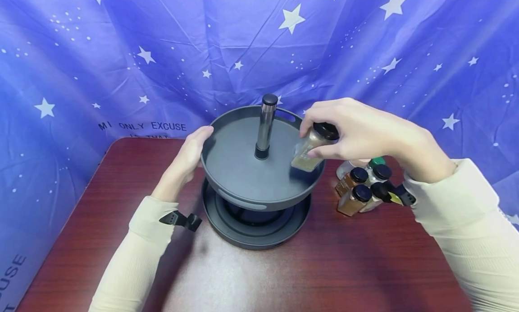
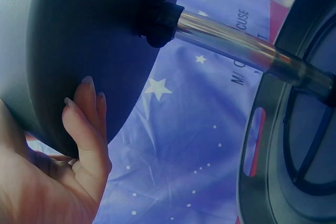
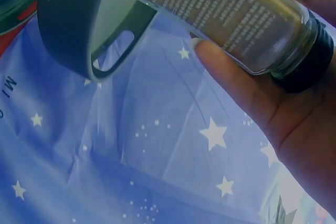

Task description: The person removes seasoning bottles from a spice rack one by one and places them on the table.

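A two-tier grey tray (image 1: 243, 176) stands on the table, its round tiers joined by a metal post (image 1: 266, 125). At the left side of the upper tier, my left hand (image 1: 188, 156) holds the rim; in the left wrist view its fingers (image 2: 86, 124) bend against the underside. My right hand (image 1: 357, 129) grips a glass spice jar (image 1: 307, 156) around its sides near the black lid. Tilted, the jar overlaps the right part of the upper tier in the head view. Tan powder and a printed label show on the jar (image 3: 215, 11) in the right wrist view.
Several spice jars (image 1: 352, 203) with black or green lids cluster on the table right of the tray, below my right wrist. The reddish-brown wooden table (image 1: 344, 262) reaches back to a blue curtain with white stars (image 1: 243, 46).
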`<state>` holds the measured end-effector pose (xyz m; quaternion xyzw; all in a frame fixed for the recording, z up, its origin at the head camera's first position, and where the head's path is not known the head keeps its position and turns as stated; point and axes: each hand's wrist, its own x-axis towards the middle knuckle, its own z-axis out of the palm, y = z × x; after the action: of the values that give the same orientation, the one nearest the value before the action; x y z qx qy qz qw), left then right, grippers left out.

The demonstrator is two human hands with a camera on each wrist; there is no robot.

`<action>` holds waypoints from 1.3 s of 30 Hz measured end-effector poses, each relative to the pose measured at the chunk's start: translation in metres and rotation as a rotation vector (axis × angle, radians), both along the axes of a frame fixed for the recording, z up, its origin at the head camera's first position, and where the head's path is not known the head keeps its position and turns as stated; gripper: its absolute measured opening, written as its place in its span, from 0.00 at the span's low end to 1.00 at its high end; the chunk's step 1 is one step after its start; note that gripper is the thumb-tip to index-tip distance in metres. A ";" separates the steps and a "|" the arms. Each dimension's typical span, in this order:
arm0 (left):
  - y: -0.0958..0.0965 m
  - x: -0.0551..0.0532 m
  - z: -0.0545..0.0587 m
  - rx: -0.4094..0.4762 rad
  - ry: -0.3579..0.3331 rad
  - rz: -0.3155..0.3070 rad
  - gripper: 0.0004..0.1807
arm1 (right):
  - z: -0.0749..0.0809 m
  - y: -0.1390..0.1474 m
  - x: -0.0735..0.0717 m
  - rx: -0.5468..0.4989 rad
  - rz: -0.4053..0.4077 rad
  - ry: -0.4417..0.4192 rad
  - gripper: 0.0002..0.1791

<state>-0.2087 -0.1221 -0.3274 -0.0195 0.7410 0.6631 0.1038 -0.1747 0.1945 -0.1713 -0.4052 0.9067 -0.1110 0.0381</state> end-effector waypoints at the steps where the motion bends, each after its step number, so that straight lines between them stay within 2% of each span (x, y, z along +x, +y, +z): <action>1: 0.000 0.000 0.000 0.000 0.001 -0.001 0.28 | 0.001 0.002 0.000 -0.007 -0.021 -0.031 0.13; 4: 0.000 0.001 0.000 0.005 0.001 -0.001 0.28 | 0.004 0.007 0.000 -0.010 -0.062 -0.031 0.14; 7: 0.001 0.001 0.000 0.005 0.001 0.001 0.28 | 0.004 0.011 -0.001 -0.011 -0.079 0.024 0.14; 8: 0.001 0.001 0.000 0.005 0.001 0.002 0.28 | 0.004 0.012 -0.002 -0.008 -0.079 0.062 0.14; 20: 0.001 0.001 0.000 0.016 0.006 0.004 0.27 | 0.009 0.028 -0.007 -0.054 -0.099 0.191 0.14; 31: 0.000 0.001 0.001 0.017 0.003 0.000 0.28 | 0.013 0.043 -0.008 -0.010 -0.182 0.185 0.13; 39: 0.001 0.001 0.000 0.014 0.003 0.006 0.27 | 0.009 0.055 -0.012 0.049 -0.248 0.150 0.13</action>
<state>-0.2072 -0.1216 -0.3271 -0.0198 0.7366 0.6684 0.1009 -0.1870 0.2495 -0.1622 -0.2963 0.9525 -0.0619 -0.0338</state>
